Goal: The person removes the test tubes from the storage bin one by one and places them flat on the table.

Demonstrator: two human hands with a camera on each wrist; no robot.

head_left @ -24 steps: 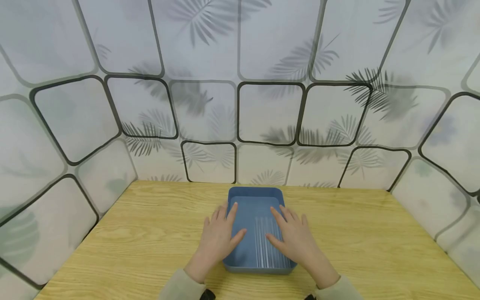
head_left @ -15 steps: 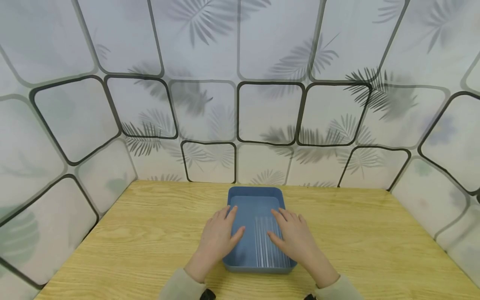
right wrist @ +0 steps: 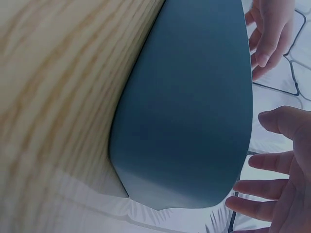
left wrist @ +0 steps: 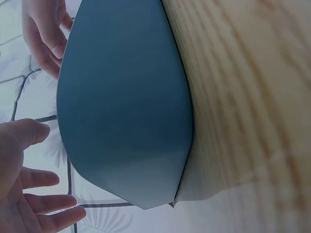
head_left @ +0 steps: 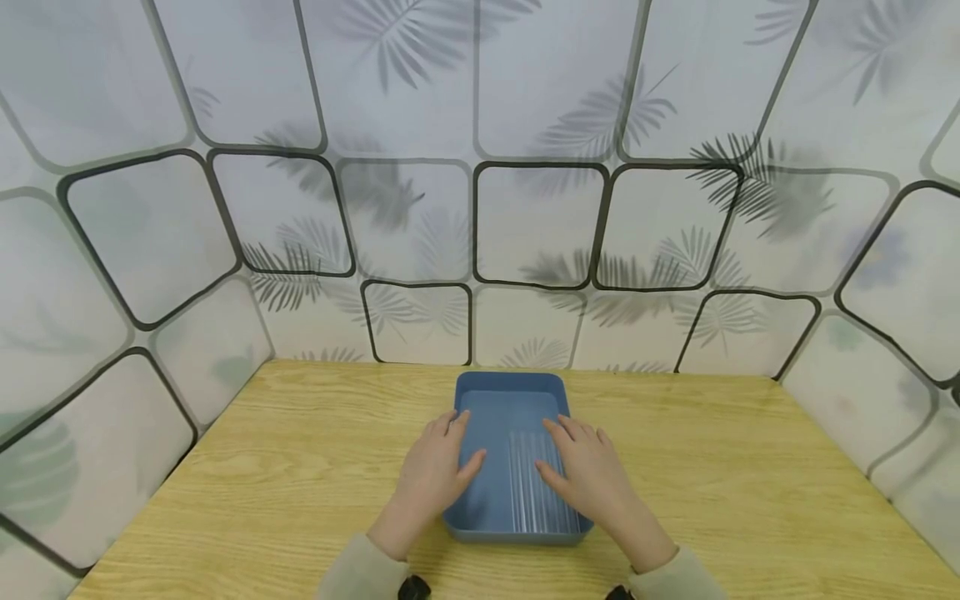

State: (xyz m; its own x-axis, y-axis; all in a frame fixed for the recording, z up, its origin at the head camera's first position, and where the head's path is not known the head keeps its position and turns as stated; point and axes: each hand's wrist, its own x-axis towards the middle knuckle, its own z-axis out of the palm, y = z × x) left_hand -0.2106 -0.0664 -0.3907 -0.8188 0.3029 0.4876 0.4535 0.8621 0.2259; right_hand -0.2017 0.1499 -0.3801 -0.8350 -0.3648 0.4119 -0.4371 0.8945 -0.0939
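A blue rectangular tray (head_left: 512, 408) lies lengthwise on the table. Several clear, slender rods or tubes (head_left: 534, 492) lie side by side in its front right part. My left hand (head_left: 427, 473) hovers over the tray's left side, fingers spread and relaxed, thumb pointing inward. Over the right side, my right hand (head_left: 597, 477) mirrors it, also holding nothing. In the left wrist view the tray's outer wall (left wrist: 126, 107) fills the middle, with the left fingers beyond its rim. The right wrist view shows the opposite wall (right wrist: 182, 107) and the right fingers apart from it.
The tray stands on a wood-grain table (head_left: 315, 467). Behind it and to both sides rises a pale cloth or panel wall (head_left: 420, 225) with leaf prints and dark outlines. Dark wrist devices (head_left: 414, 588) show at the sleeves.
Both hands' fingers have drawn back slightly toward the wearer and bent a little. The left thumb has shifted slightly left. The tray and the rods look unmoved.
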